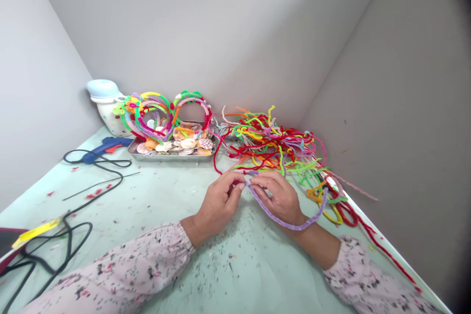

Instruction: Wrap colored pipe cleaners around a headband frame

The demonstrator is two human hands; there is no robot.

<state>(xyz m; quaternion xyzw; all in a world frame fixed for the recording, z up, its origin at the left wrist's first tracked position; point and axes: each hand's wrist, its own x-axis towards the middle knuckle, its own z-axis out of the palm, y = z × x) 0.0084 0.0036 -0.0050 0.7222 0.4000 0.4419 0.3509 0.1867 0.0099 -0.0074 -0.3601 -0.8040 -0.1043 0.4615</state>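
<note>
Nearest me, both floral sleeves (147,265) run out of view. Farther left, a dark red-and-black object (11,245) is cut off by the edge, a yellow tag (36,233) upon it. My left hand (222,201) pinches the purple fuzzy strip (290,226) at the fingertips; the strip loops across my right wrist. My right hand (280,198) is curled beside the pinch; I can't tell whether it grips, and the fingers hide what lies between. Under us spreads a pale green tabletop (165,196), flecked with dark specks and red scraps. Beyond, a blue glue gun (105,148) lies left of a metal tray (172,157) of shells (187,143). Colourful headbands (154,117) partly cover a white bottle (110,114). Tangled fuzzy stems (268,142) overlap too thickly to separate. Plain grey walls (221,24) close it in.
</note>
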